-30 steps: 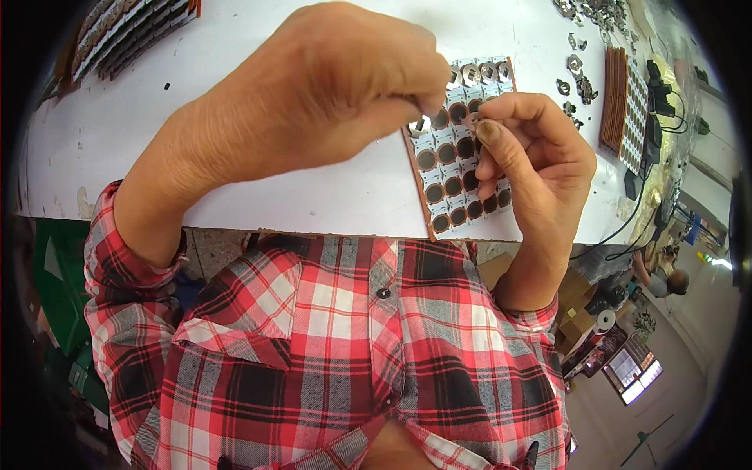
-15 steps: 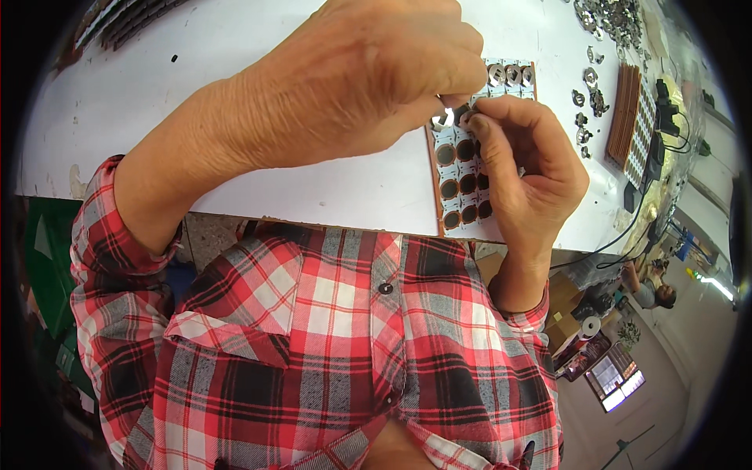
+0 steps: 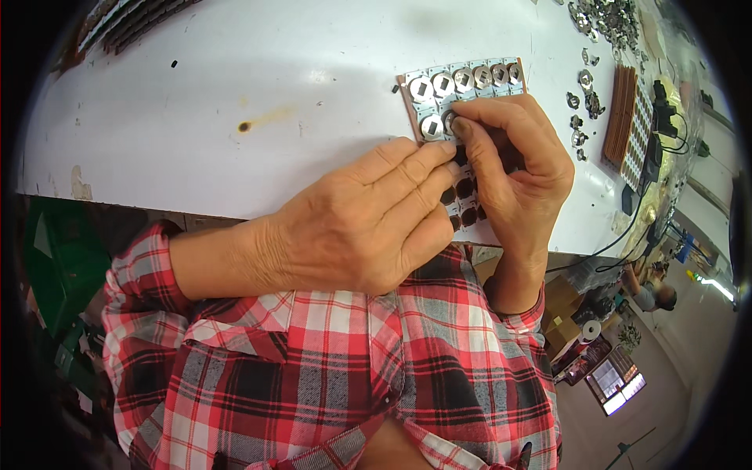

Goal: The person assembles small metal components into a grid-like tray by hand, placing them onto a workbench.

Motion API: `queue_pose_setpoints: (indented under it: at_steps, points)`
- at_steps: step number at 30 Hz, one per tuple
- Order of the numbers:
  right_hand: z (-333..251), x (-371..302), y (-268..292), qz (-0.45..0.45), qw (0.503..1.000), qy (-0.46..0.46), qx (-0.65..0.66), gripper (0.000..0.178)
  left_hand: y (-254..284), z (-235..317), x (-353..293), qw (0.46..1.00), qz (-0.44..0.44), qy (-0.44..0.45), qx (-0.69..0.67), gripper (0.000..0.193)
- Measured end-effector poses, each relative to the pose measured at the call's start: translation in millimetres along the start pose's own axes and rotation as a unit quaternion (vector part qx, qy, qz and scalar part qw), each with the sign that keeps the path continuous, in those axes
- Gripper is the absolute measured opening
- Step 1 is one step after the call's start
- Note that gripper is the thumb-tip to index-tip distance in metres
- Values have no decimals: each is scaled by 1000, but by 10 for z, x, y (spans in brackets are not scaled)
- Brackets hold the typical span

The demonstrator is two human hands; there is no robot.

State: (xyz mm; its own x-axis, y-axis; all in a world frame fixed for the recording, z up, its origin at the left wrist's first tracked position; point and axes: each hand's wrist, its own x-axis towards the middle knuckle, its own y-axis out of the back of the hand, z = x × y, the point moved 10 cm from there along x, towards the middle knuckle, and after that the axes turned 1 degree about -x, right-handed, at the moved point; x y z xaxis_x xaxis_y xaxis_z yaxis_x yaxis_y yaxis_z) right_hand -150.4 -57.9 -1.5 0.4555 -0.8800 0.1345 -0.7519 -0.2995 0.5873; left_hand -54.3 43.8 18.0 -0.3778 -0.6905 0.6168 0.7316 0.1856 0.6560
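With my right hand I am pinching a metal clip between thumb and forefinger, at the second place in the second row of the board; my fingers are covering part of it. The board is lying near the front edge of the table, and the fine marks on its pale cells are showing too small for me to read. My left hand is hovering or resting, I cannot tell which, loosely spread with its fingertips over the board; its underside is facing away, so I cannot see what is lying beneath. Six clips are filling the top row, and another is sitting just left of mine. My hands are hiding many of the dark discs below. The dark rim is cutting off a stack at upper left.
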Motion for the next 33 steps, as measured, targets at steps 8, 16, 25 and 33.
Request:
queue_pose_setpoints:
  at_steps: [8,16,25,33]
  points:
    - [3,137,-31,-59,998,31,12,22,45,-71,11,999,17,50,-8,14]
    - [55,-305,104,25,955,-128,267,18,165,-594,-228,844,84,341,-405,24]
    - [104,-340,-73,5,897,-187,401,18,-53,-628,-294,747,125,438,-484,24]
    - [110,-304,-63,-9,924,-165,345,17,-78,-612,-298,748,120,438,-484,27]
